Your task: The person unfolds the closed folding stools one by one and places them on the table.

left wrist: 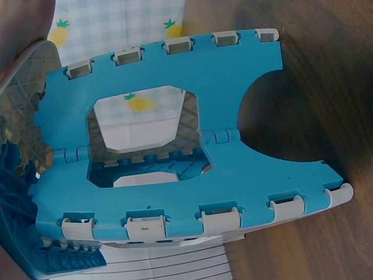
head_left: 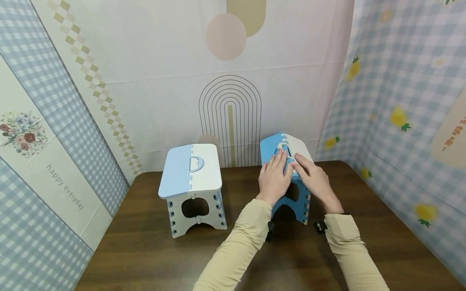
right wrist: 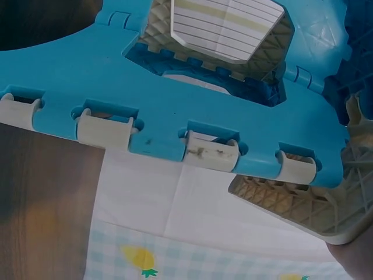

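At the right back of the table, a folding stool [head_left: 291, 196] in bright blue and white stands upright, its two top halves sloping down from the middle seam. My left hand [head_left: 274, 178] rests on the blue half near the seam, fingers extended. Beside it, my right hand [head_left: 314, 178] lies on the white half with its fingers straight. A white handle [head_left: 282, 145] shows just past the fingertips. In the left wrist view, the stool's blue side panel [left wrist: 151, 213] has a central opening and hinges along its edges. The right wrist view shows white hinge pieces [right wrist: 105, 131].
A second folding stool [head_left: 205, 169], pale blue and white with a flat top, stands to the left on the brown wooden table [head_left: 145, 258]. Behind the table hangs a patterned cloth [head_left: 164, 109]; checked cloth [head_left: 393, 141] lines the right side.
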`<state>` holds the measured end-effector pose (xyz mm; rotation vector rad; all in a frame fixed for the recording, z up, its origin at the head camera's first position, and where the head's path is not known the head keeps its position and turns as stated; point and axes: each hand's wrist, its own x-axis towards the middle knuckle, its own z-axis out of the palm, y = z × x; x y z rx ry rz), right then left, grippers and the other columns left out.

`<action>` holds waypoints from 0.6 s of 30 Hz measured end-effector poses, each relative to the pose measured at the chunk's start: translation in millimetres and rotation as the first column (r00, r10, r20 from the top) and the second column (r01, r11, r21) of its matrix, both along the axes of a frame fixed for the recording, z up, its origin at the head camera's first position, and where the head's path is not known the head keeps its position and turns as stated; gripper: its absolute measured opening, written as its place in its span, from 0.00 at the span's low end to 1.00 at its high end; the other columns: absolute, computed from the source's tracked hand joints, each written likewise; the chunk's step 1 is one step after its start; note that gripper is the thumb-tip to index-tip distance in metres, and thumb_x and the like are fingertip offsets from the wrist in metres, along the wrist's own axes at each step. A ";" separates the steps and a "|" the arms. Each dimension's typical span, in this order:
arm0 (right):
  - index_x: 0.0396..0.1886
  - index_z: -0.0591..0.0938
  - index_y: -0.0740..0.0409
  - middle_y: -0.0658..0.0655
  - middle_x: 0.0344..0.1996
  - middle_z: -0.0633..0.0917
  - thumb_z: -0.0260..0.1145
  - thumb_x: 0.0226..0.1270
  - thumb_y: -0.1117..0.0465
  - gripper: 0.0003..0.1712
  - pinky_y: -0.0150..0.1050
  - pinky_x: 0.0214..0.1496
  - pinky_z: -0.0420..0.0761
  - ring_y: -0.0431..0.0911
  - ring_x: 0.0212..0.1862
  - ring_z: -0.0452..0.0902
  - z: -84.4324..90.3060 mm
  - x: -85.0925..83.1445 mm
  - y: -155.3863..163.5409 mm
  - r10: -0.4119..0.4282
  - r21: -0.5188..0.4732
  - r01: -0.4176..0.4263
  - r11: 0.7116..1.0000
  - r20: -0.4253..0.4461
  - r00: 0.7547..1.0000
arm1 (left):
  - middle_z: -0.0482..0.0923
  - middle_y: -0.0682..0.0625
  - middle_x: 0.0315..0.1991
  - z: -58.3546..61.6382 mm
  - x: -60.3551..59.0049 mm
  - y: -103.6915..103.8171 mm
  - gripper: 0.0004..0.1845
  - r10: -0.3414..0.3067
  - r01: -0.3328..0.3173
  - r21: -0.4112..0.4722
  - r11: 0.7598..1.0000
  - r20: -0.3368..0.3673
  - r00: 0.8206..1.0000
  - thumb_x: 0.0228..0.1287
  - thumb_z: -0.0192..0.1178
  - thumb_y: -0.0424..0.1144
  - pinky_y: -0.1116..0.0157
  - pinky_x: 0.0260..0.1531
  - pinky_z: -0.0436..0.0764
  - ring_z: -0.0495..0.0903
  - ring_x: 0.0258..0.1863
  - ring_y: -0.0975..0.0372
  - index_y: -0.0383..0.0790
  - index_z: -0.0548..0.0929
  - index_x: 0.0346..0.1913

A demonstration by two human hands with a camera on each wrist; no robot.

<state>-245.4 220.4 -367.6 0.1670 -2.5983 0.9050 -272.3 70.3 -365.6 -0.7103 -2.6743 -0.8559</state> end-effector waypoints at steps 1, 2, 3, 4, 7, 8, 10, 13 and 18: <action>0.73 0.63 0.59 0.62 0.73 0.64 0.48 0.77 0.43 0.34 0.63 0.69 0.62 0.62 0.72 0.61 -0.1 0.3 -0.2 0.001 -0.001 -0.001 1.000 -0.002 1.000 | 0.46 0.59 0.78 0.0 0.2 0.0 0.30 0.005 -0.005 -0.007 1.000 -0.001 1.000 0.77 0.28 0.58 0.54 0.76 0.54 0.52 0.77 0.61 0.53 0.53 0.77; 0.73 0.63 0.59 0.63 0.73 0.64 0.48 0.77 0.43 0.34 0.63 0.69 0.63 0.62 0.72 0.61 -0.2 0.5 -0.3 0.003 0.000 -0.003 1.000 -0.004 1.000 | 0.46 0.60 0.78 -0.2 0.3 0.1 0.30 0.013 -0.013 -0.017 1.000 -0.002 1.000 0.77 0.28 0.58 0.54 0.76 0.53 0.53 0.77 0.61 0.53 0.53 0.77; 0.73 0.63 0.59 0.63 0.73 0.65 0.48 0.77 0.43 0.34 0.63 0.69 0.63 0.62 0.72 0.61 -0.4 0.7 -0.3 0.004 0.001 -0.004 1.000 -0.004 1.000 | 0.47 0.60 0.78 -0.3 0.6 0.1 0.30 0.020 -0.020 -0.027 0.999 -0.004 1.000 0.77 0.28 0.58 0.54 0.76 0.53 0.53 0.77 0.62 0.54 0.53 0.77; 0.73 0.64 0.59 0.62 0.72 0.65 0.48 0.76 0.43 0.35 0.63 0.68 0.63 0.62 0.72 0.62 -0.7 0.9 -0.3 0.002 0.006 -0.002 1.000 -0.005 1.000 | 0.47 0.60 0.78 -0.4 0.8 0.1 0.30 0.027 -0.027 -0.037 0.999 -0.007 1.000 0.77 0.28 0.58 0.54 0.76 0.53 0.53 0.77 0.62 0.54 0.54 0.76; 0.73 0.64 0.58 0.62 0.72 0.66 0.49 0.76 0.42 0.35 0.65 0.67 0.64 0.62 0.71 0.62 -1.6 1.8 -1.0 -0.014 0.050 0.014 0.999 -0.013 1.000 | 0.49 0.59 0.78 -0.3 1.6 -0.5 0.29 0.043 -0.044 -0.070 0.997 -0.015 0.999 0.77 0.29 0.57 0.54 0.77 0.51 0.53 0.77 0.62 0.54 0.55 0.76; 0.72 0.65 0.58 0.62 0.72 0.66 0.49 0.75 0.41 0.35 0.65 0.66 0.64 0.62 0.71 0.63 -1.7 2.4 -1.2 -0.024 0.071 0.025 0.997 -0.015 1.000 | 0.50 0.59 0.77 -0.2 1.9 -0.7 0.29 0.047 -0.048 -0.083 0.995 -0.017 0.999 0.77 0.30 0.57 0.55 0.77 0.51 0.53 0.77 0.62 0.54 0.56 0.76; 0.72 0.66 0.58 0.62 0.71 0.67 0.49 0.75 0.41 0.35 0.66 0.66 0.64 0.63 0.71 0.63 -1.6 3.4 -1.8 -0.044 0.115 0.047 0.992 -0.025 0.999 | 0.52 0.58 0.77 0.2 2.4 -1.3 0.29 0.052 -0.054 -0.104 0.993 -0.028 0.998 0.77 0.30 0.57 0.55 0.77 0.51 0.53 0.77 0.62 0.53 0.57 0.76; 0.71 0.67 0.58 0.62 0.70 0.69 0.50 0.75 0.42 0.34 0.65 0.67 0.64 0.64 0.70 0.63 -1.3 4.0 -2.4 -0.067 0.169 0.073 0.983 -0.044 0.997 | 0.54 0.57 0.76 0.5 2.1 -2.1 0.30 0.059 -0.065 -0.138 0.988 -0.048 0.997 0.77 0.30 0.58 0.54 0.76 0.52 0.55 0.76 0.63 0.53 0.59 0.75; 0.71 0.68 0.57 0.62 0.69 0.70 0.50 0.75 0.43 0.33 0.65 0.68 0.63 0.66 0.69 0.63 -1.7 2.8 -5.1 -0.081 0.215 0.090 0.972 -0.048 0.996 | 0.58 0.57 0.75 -1.2 0.4 -3.6 0.29 0.078 -0.090 -0.175 0.980 -0.076 0.994 0.76 0.32 0.58 0.55 0.76 0.53 0.57 0.76 0.63 0.52 0.61 0.74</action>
